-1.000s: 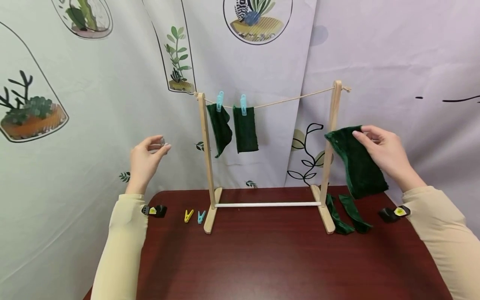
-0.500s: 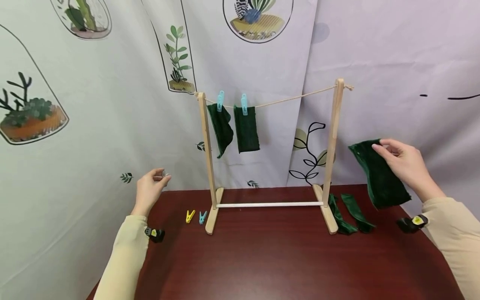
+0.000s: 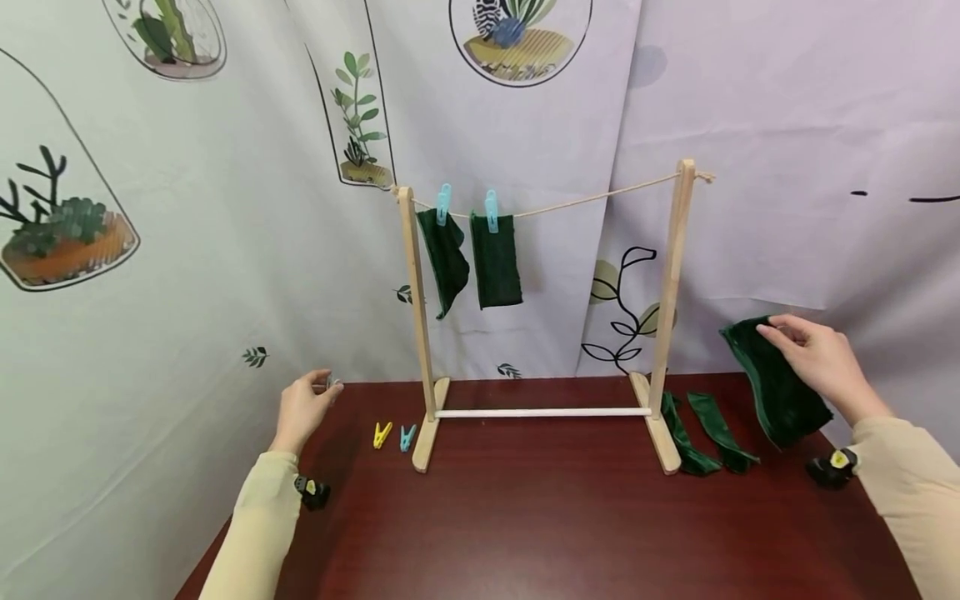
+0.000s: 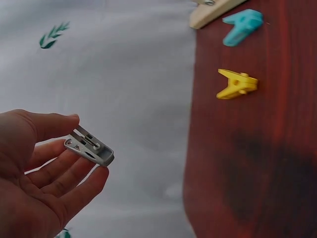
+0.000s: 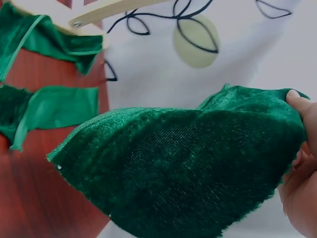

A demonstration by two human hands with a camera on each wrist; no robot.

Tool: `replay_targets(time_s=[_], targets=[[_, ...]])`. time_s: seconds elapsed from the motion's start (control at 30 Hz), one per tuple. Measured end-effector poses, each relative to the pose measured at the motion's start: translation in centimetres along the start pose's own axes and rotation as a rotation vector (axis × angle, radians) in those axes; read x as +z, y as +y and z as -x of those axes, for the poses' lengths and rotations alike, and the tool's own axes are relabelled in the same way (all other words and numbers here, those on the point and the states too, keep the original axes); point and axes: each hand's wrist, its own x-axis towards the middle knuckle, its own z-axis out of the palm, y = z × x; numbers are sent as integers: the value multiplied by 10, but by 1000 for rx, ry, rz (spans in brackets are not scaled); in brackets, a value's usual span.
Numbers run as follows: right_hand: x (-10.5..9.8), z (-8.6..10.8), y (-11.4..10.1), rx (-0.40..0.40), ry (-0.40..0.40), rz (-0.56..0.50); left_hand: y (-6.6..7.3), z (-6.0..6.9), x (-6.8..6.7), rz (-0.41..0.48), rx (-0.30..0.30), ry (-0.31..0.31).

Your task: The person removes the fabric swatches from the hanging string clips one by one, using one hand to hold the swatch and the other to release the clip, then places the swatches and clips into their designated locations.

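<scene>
Green cloth (image 3: pixel 782 390), plush-faced with one rough edge, hangs right of the wooden rack (image 3: pixel 672 283). The right hand (image 3: pixel 823 360) pinches its upper corner between thumb and fingers. The left hand (image 3: pixel 302 410) pinches a grey clip (image 4: pixel 94 150), thumb opposing fingers.

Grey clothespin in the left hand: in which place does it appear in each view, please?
Left wrist: the grey clothespin is in the left half, slightly below mid-height, pinched by the left hand.
Head: left of centre, below mid-height, small at the fingertips.
Right wrist: not in it.
Shared landmark: the dark red table.
</scene>
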Motion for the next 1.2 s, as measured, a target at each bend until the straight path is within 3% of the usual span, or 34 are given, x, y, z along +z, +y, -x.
replay_targets(time_s=[0.43, 0.7, 1.2], targets=[[21, 10, 35, -14, -17, 37, -23, 6, 23, -10, -53, -45], [33, 16, 48, 25, -26, 26, -35, 5, 38, -1, -82, -96], [56, 23, 66, 14, -22, 45, -51, 10, 50, -42, -130, -119]])
